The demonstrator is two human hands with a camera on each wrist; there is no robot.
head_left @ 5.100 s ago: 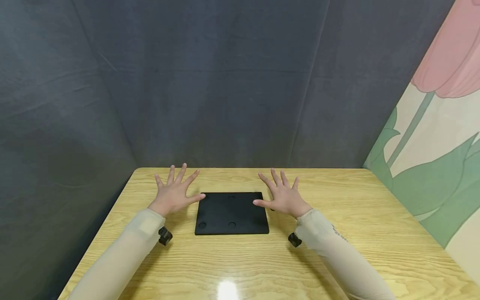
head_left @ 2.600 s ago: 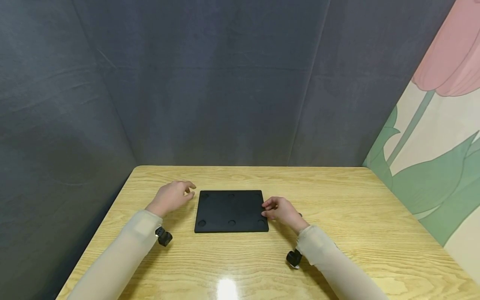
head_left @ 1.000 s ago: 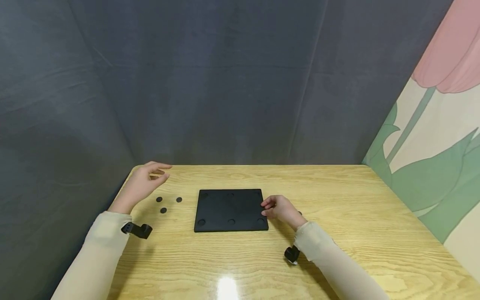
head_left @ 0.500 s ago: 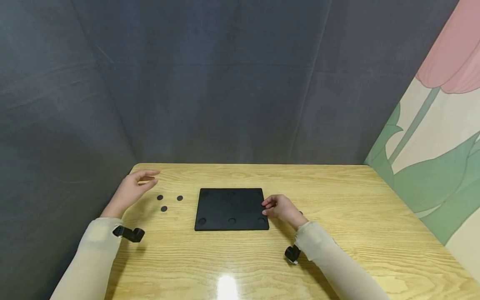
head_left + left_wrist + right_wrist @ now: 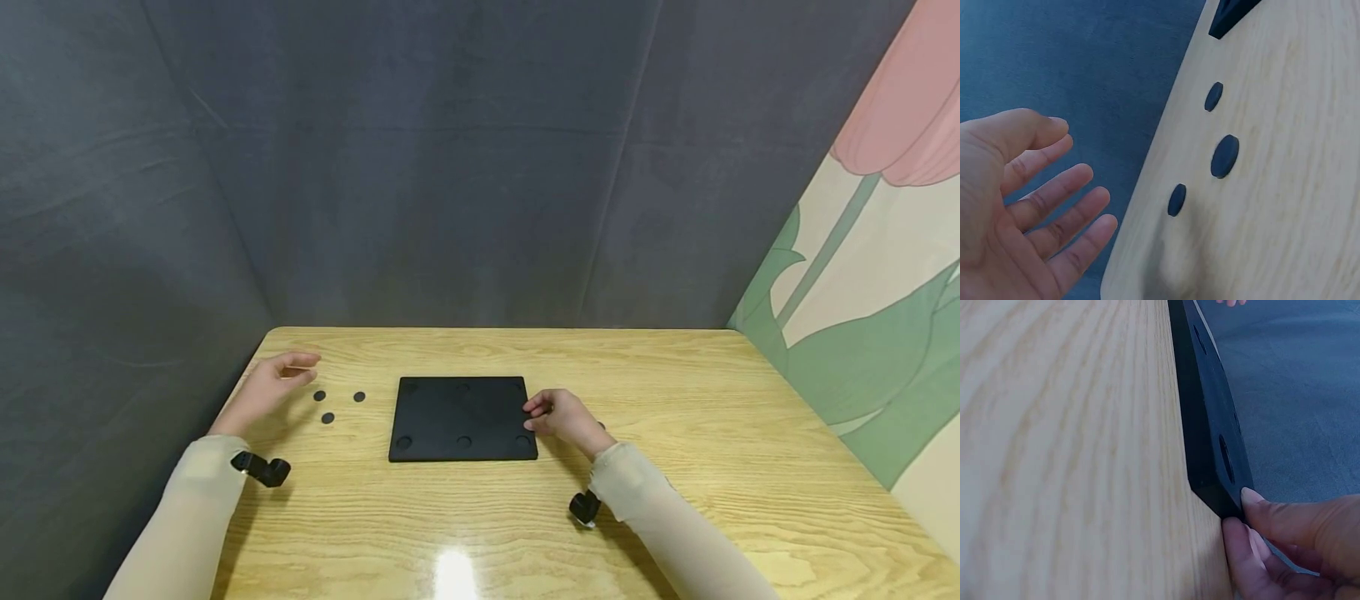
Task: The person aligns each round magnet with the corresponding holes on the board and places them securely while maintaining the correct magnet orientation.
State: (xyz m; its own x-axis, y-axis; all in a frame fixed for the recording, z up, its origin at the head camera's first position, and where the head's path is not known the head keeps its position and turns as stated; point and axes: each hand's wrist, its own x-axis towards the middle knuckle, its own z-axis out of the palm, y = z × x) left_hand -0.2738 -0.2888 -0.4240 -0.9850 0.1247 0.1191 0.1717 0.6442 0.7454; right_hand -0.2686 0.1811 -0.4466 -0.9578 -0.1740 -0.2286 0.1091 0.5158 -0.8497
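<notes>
The hands are well apart. The left hand [image 5: 262,387] hovers over the table's far left corner, its fingers loosely bent, with a gap between thumb and fingertips. The right hand [image 5: 566,421] pinches the right edge of the board [image 5: 463,412] between thumb and fingers.

Just beside the left hand, three black discs [image 5: 327,418] lie flat: two further back, side by side, and one nearer the person. They sit between that hand and the board, touching neither. The board, black and rectangular, lies at about the middle of the table [image 5: 675,458]; round recesses [image 5: 403,442] show on its top, clearest along the near edge. A small dark bit [image 5: 602,426] peeks out behind the right hand, too little of it to identify.

Pale sleeves [image 5: 652,508] cover both arms, with a black camera [image 5: 258,469] at each wrist. Beyond the table hangs a dark curtain [image 5: 450,167]; to the right is a tulip mural [image 5: 885,308].
</notes>
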